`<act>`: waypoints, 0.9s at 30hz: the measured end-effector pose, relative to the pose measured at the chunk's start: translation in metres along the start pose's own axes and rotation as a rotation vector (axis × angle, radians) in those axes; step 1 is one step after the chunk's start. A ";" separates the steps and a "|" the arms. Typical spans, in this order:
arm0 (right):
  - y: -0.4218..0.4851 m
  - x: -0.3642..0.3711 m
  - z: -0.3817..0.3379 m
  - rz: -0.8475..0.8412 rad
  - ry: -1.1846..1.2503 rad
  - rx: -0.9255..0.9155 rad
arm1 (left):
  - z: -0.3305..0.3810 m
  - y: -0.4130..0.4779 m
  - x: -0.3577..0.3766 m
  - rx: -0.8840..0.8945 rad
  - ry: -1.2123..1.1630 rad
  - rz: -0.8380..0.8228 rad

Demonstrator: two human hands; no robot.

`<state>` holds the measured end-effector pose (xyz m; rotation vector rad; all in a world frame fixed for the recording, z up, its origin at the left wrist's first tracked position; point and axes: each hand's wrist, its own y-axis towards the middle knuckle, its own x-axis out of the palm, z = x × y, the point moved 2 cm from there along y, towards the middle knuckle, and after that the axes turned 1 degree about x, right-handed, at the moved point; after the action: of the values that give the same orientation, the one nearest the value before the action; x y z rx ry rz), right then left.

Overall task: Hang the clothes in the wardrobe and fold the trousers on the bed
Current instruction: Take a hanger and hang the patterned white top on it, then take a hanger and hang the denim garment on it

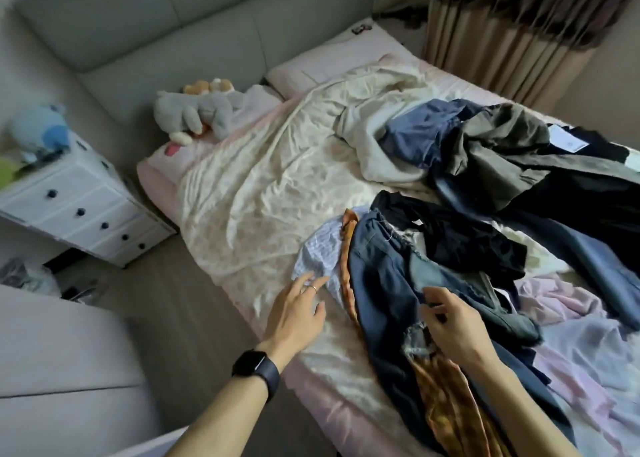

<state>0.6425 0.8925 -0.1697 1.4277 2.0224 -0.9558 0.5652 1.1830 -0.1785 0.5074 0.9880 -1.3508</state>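
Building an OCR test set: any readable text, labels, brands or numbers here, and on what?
No text is legible.
White paper tag on the dark garment at far right: faint print, too blurred to read.
Small white label on the black garment: too small to read.
Smartwatch on the left wrist: screen dark.
Jeans in the right hand: no label showing.

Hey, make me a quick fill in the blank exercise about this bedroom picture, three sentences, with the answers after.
1. The black watch sits on the ____ wrist.
2. The right hand grips the ____ jeans.
3. The chest of drawers beside the bed is ____.

Answers: left; blue; white.
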 end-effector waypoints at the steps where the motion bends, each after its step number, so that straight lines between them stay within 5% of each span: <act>1: 0.020 0.000 0.007 -0.022 -0.010 0.022 | -0.001 0.018 0.004 -0.005 -0.006 -0.024; 16: 0.286 0.072 0.110 -0.342 -0.125 0.285 | -0.053 0.210 0.113 -0.166 0.344 -0.455; 23: 0.211 0.064 0.074 -0.043 -0.044 -0.022 | -0.040 0.196 0.092 -0.162 0.074 -0.330; 27: 0.131 0.036 0.035 -0.037 -0.020 -0.196 | 0.019 0.179 0.055 0.123 0.072 -0.227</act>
<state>0.7531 0.9144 -0.2524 1.2759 2.0715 -0.7598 0.7367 1.1716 -0.2543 0.5519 1.0492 -1.6135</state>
